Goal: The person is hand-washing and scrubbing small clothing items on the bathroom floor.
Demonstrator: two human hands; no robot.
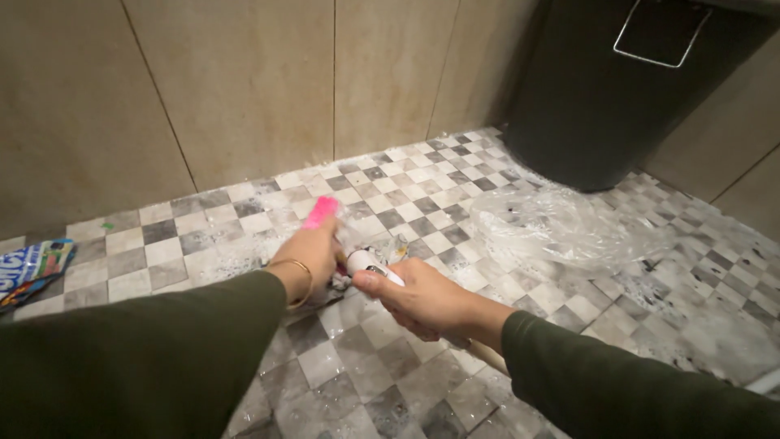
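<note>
— Handle (378,272) first: white, tube-like, low over the checkered tile floor (390,390), and the right hand (422,302) is clenched round it, thumb laid along the top. A pale shaft (487,356) runs back from under that hand toward the sleeve.

— And the left hand (313,254)?

— Wrapped round something bright pink (322,211) that pokes out above the fingers — a grip or a brush end, I can't tell which. It sits just ahead of the right hand, both close over the same patch of floor, where a little clump of crumpled clear scraps (382,252) lies.

— So how would you handle it well from here?

— Keep the two hands near each other as they are, I'd say; a close pair of grips gives better control of the tip than one far back on the shaft. Work low and in short strokes — the tiles are flecked with white bits (236,256), and long sweeps would likely scatter them.

— Anything to steer clear of?

— The clear plastic sheet (561,228) bunched to the right, near the dark bin (601,106); it looks light enough to drift or snag. A colourful wrapper (32,272) lies well apart at the left, by the wall (244,81).
</note>
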